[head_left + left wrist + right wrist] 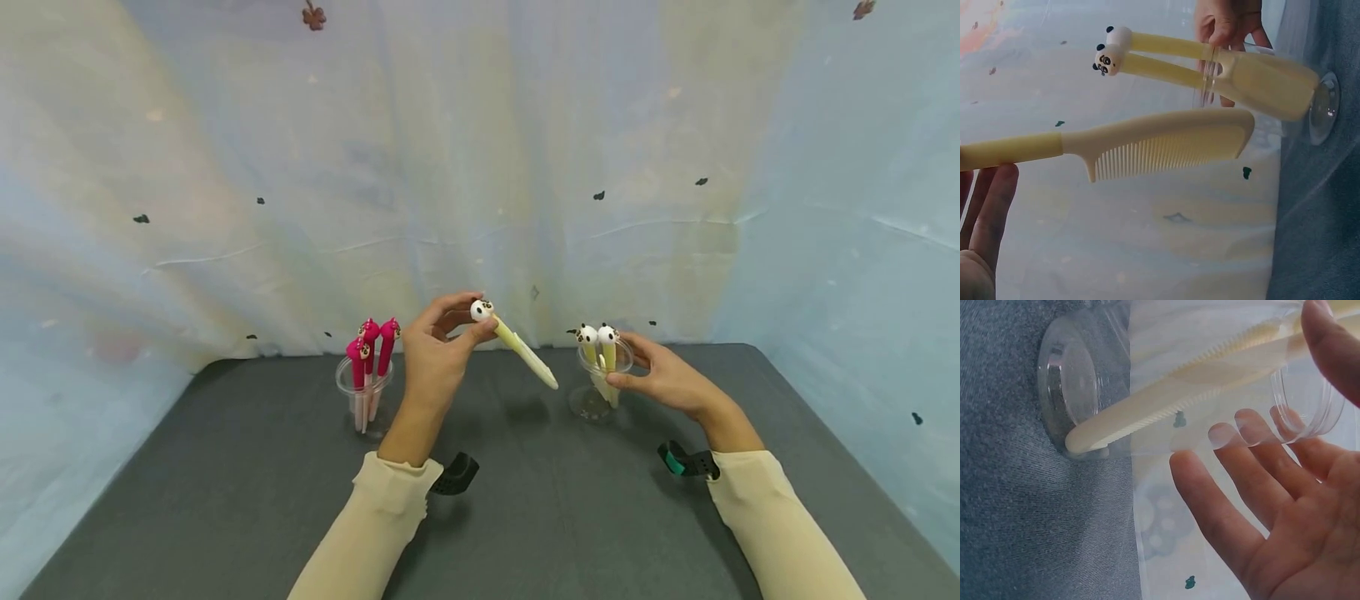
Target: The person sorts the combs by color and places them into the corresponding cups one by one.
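Note:
A pale yellow comb (528,360) with a panda head at its handle end hangs at a slant in midair. My left hand (437,354) pinches its handle near the panda head, and the left wrist view shows the toothed part (1172,134) free of the fingers. At the right, my right hand (671,379) holds a clear jar (588,407) by its upper part, the thumb on one side and fingers round the other. Inside the jar lean two more panda combs (1147,406), teeth end down, their panda heads (1107,59) sticking out above the rim.
Left of my left hand stands another clear jar (345,385) with several dark pink-handled combs (387,346) upright in it. A dark grey cloth (540,517) covers the table, and a pale patterned curtain (480,167) hangs behind.

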`<state>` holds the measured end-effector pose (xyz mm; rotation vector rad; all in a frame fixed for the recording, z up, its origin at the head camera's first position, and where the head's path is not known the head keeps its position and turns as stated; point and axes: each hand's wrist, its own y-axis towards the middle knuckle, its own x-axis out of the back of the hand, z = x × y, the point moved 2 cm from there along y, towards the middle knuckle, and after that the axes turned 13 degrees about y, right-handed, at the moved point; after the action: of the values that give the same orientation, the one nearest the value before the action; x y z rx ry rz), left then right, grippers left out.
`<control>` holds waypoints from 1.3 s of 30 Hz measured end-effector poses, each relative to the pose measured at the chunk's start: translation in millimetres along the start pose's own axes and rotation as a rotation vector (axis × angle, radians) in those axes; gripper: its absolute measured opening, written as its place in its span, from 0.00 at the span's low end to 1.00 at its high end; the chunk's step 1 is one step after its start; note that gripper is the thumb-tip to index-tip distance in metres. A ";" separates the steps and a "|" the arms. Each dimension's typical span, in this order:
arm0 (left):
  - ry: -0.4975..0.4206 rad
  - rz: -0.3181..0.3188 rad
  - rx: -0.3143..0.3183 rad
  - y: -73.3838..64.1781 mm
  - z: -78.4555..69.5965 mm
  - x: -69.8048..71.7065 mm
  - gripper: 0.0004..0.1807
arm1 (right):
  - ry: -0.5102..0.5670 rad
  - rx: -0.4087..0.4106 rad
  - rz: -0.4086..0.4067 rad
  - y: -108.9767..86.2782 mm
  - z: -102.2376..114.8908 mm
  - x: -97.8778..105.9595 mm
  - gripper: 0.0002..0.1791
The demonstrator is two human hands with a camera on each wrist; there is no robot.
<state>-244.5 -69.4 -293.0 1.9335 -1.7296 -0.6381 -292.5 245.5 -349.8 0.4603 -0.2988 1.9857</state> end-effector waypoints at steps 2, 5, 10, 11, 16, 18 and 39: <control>0.003 -0.006 -0.004 0.4 -2.8 -0.4 0.19 | 0.003 0.001 -0.001 -0.3 0.0 -0.5 0.47; 0.012 -0.013 -0.011 2.1 -7.4 -1.4 0.19 | -0.001 0.001 -0.002 -0.8 1.0 -1.0 0.47; -0.006 -0.029 -0.041 6.7 -16.0 -5.1 0.20 | -0.007 -0.003 -0.005 0.0 2.5 -1.2 0.47; -0.015 -0.030 -0.050 7.7 -17.8 -6.4 0.20 | -0.008 -0.005 -0.005 0.1 2.5 -1.1 0.47; -0.042 -0.021 -0.097 12.2 -25.1 -14.7 0.20 | -0.009 -0.018 -0.004 0.3 2.3 -0.9 0.48; -0.036 -0.017 -0.113 13.2 -27.4 -18.2 0.20 | -0.011 -0.020 -0.004 0.2 2.3 -0.7 0.49; -0.027 0.021 -0.134 15.7 -25.5 -41.6 0.20 | 0.009 -0.002 -0.005 1.4 -3.0 -1.1 0.47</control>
<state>-245.0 -28.8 -261.9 1.8204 -1.6763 -0.7564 -293.9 245.1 -353.0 0.4505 -0.2935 1.9824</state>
